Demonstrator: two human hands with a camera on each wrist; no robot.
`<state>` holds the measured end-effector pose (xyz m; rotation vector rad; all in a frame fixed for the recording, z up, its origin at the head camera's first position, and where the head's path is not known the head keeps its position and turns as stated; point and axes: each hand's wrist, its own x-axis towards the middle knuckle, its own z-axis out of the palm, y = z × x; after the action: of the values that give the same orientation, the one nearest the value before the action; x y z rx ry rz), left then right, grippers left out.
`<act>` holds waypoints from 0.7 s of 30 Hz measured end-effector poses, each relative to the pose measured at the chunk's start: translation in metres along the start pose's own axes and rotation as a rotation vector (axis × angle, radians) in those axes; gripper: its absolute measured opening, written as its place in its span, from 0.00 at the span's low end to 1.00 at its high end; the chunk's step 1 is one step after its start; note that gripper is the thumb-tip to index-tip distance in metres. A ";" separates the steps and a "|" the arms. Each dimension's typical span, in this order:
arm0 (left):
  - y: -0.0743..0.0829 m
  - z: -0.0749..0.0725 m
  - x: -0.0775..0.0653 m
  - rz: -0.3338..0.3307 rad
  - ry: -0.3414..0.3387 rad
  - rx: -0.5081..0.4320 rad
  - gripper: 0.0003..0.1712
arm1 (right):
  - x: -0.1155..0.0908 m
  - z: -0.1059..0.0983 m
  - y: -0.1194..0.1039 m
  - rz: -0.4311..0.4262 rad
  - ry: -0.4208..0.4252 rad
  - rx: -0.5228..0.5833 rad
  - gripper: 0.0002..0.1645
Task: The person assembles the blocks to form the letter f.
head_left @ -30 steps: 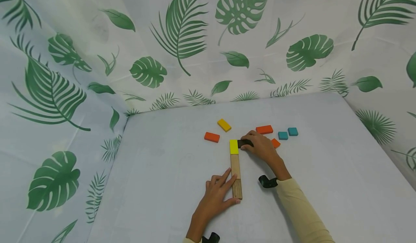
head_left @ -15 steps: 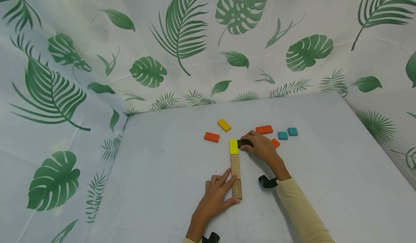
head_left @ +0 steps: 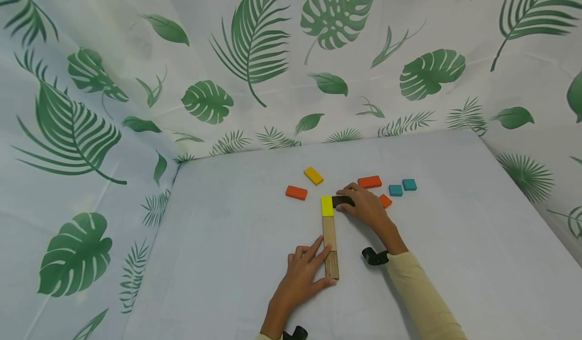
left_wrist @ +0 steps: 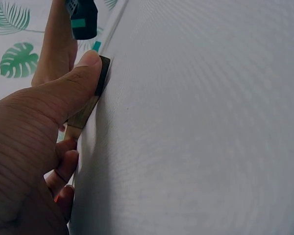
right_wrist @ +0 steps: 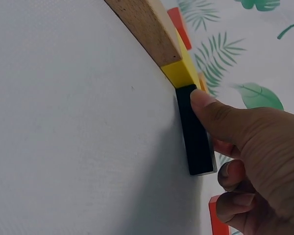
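Two wooden blocks lie end to end in a line on the white table, the pale one (head_left: 329, 226) beyond the browner one (head_left: 333, 266). At their far end sits a bright yellow block (head_left: 327, 206). My left hand (head_left: 297, 277) holds the wooden pair, thumb at the near end and fingertips along the left side and top. With thumb and fingers my right hand (head_left: 369, 206) pinches a black block (right_wrist: 193, 129). That block stands crosswise, its left end against the yellow block in the right wrist view. Part of it is hidden under the right fingers.
An orange-yellow block (head_left: 313, 175) and a red block (head_left: 296, 193) lie behind and left. Behind the right hand are another red block (head_left: 370, 181), a partly covered orange-red block (head_left: 385, 200) and two teal blocks (head_left: 396, 190). A leaf-printed cloth (head_left: 273, 67) backs the table.
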<state>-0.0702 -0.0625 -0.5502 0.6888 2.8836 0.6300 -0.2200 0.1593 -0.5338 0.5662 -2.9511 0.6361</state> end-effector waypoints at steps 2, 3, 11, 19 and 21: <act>0.000 0.000 0.000 0.001 0.001 0.002 0.46 | -0.001 0.001 0.000 -0.003 0.019 -0.001 0.29; 0.000 0.000 0.000 0.002 0.003 0.002 0.46 | -0.002 0.001 0.000 -0.002 0.026 0.000 0.29; 0.000 0.001 0.000 0.019 0.020 0.006 0.45 | -0.006 0.003 -0.003 0.007 0.082 -0.003 0.29; -0.001 0.002 0.000 0.014 0.019 0.000 0.46 | -0.020 0.010 -0.012 -0.017 0.189 0.008 0.25; -0.002 0.001 0.000 0.018 0.017 -0.008 0.46 | -0.026 0.013 -0.014 -0.026 0.218 0.002 0.25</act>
<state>-0.0704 -0.0634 -0.5521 0.7129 2.8917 0.6522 -0.1905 0.1508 -0.5442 0.5001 -2.7357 0.6532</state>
